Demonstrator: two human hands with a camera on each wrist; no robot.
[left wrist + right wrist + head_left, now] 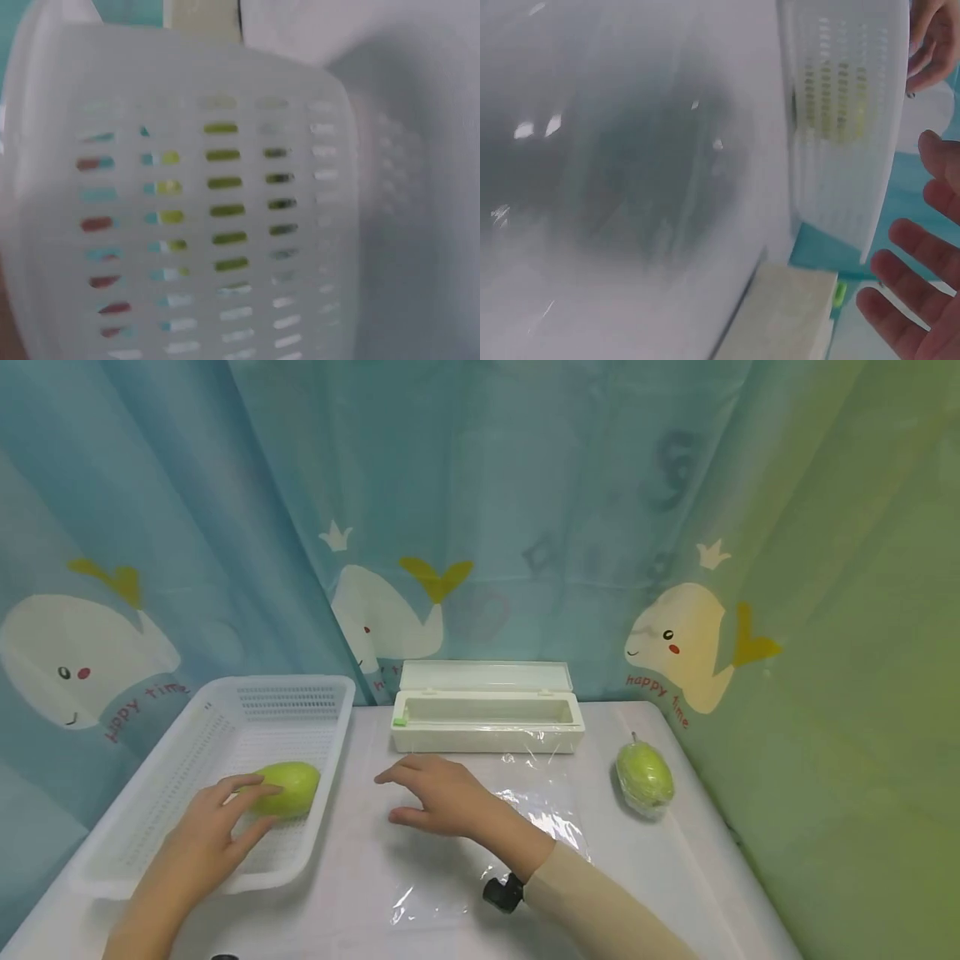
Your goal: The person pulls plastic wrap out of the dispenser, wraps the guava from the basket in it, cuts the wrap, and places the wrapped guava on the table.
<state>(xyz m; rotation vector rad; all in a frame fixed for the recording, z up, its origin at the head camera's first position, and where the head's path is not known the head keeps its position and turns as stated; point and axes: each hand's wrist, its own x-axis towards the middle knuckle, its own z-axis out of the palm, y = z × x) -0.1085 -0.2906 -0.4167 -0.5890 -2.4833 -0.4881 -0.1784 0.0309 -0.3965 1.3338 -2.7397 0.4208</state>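
Observation:
My left hand (213,831) reaches over the near rim of a white slotted plastic basket (330,777). Its loosely bent fingers lie over the near end of a smooth green oval fruit (296,787), the thumb close by its lower side. Slots in the basket wall (150,67) show the fruit's green in the left wrist view. Held over the table, my right hand (435,793) has its fingers apart and nothing in them; the right wrist view shows its spread fingertips (907,285). Below it lies a sheet of clear plastic film (480,860).
Behind the film stands a white film dispenser box (487,739), lid raised, with a small green tab (401,722) at its left. To the right sits a stemmed green fruit (645,777) wrapped in clear film. A whale-print curtain (510,510) closes off the back and sides.

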